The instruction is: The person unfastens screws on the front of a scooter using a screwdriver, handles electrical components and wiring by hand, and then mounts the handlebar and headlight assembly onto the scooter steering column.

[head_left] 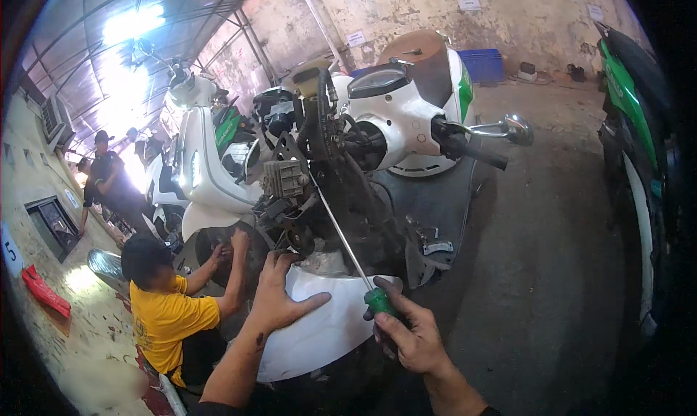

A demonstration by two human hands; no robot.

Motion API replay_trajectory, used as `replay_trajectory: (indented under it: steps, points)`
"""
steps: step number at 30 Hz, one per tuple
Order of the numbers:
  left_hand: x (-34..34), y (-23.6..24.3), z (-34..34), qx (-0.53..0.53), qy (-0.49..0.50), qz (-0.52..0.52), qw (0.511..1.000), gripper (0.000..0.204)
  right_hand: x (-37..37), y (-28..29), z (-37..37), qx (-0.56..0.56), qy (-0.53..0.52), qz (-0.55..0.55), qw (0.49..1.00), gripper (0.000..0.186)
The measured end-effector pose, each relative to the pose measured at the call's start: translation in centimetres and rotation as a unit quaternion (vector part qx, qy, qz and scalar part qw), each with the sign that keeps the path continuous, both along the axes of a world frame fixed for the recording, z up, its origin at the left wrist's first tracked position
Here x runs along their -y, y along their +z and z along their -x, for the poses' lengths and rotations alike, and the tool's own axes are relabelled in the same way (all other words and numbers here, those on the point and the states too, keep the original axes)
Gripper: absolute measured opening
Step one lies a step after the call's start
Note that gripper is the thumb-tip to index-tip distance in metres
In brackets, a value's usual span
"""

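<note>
A white scooter front fender (319, 343) lies in front of me, below the stripped front of a scooter. My left hand (279, 300) rests at its upper left edge, thumb stretched out over the white surface and fingers apart. In my right hand (410, 332) is a screwdriver (379, 301) with a green handle and a long metal shaft. The shaft points up and away along the dark front frame (356, 220). Its tip is close to a grey finned part (284, 178); whether it touches anything I cannot tell.
White handlebar cover (399, 115) and mirror (517, 130) stick out above the frame. A person in a yellow shirt (170, 314) crouches at left, hands at a wheel (229, 260). Another white scooter (203, 155) stands behind; a green-and-black one (628, 96) is at far right.
</note>
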State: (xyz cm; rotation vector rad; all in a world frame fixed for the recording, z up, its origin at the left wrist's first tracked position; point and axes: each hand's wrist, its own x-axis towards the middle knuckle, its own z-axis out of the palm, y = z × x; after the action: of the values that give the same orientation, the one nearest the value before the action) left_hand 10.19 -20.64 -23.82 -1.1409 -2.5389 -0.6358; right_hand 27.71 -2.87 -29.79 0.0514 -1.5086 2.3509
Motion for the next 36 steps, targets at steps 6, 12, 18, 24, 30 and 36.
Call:
replay_trajectory:
  steps: [6, 12, 18, 24, 30, 36]
  points:
    - [0.0, 0.0, 0.0, -0.005, 0.007, 0.014, 1.0, 0.079, 0.4, -0.9, 1.0, -0.004, -0.011, 0.018, 1.0, 0.05]
    - [0.1, 0.0, 0.1, 0.004, -0.006, -0.005, 1.0, 0.078, 0.5, -1.7, 1.8, -0.032, -0.009, 0.038, 0.999, 0.051]
    - [-0.3, 0.4, -0.5, -0.02, -0.001, 0.002, 1.0, 0.078, 0.9, -1.3, 1.4, -0.029, 0.011, 0.096, 0.995, 0.05]
    - [-0.1, 0.4, -0.4, -0.006, -0.01, -0.011, 1.0, 0.071, 1.0, -0.8, 1.2, -0.039, 0.087, 0.243, 0.965, 0.051]
    - [-1.2, 1.1, -2.0, 0.293, -0.107, -0.192, 0.93, 0.045, 1.1, -1.2, 1.9, -0.069, 0.081, 0.285, 0.953, 0.044]
    - [-7.1, 2.2, -2.6, 0.51, -0.186, -0.323, 0.775, 0.044, 1.6, -1.4, 2.4, -0.088, 0.067, 0.341, 0.934, 0.038]
